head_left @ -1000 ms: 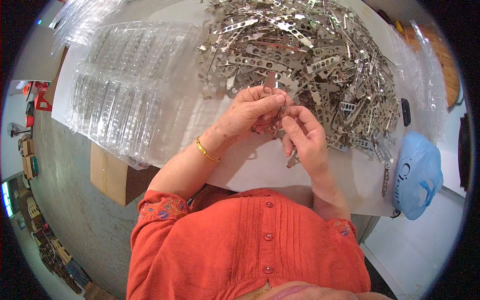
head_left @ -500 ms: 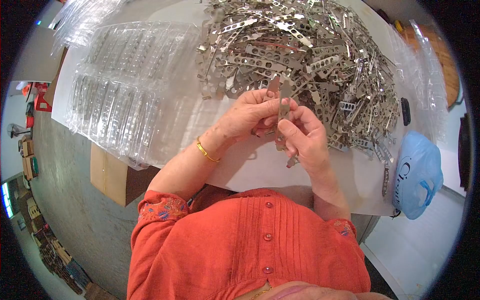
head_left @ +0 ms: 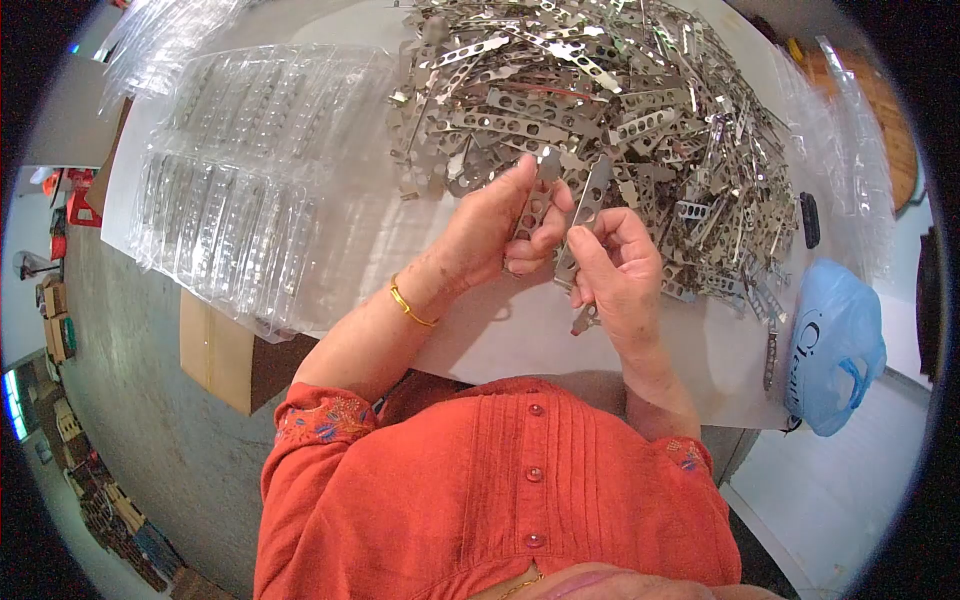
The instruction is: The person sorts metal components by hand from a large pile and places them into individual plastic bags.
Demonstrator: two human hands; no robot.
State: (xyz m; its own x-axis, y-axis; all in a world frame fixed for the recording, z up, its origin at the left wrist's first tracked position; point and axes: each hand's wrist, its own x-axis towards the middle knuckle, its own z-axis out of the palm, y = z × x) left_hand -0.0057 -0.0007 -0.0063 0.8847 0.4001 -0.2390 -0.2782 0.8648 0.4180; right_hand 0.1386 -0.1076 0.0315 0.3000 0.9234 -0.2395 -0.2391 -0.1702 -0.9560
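Fingers of the left hand [head_left: 480, 232] curl round a perforated strip [head_left: 533, 214] while the right hand [head_left: 628, 282] pinches a second strip [head_left: 595, 188], probably light, stiff and slick, best held mid-length.

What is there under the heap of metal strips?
The white tabletop shows along the near edge of the heap of metal strips, which seems to rest on it. Whatever lies under the middle is covered, so it cannot be seen.

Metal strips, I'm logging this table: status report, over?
Left hand gripping perforated strip. Right hand pinching second strip. Strip pile just beyond; nothing seen blocking either hand.
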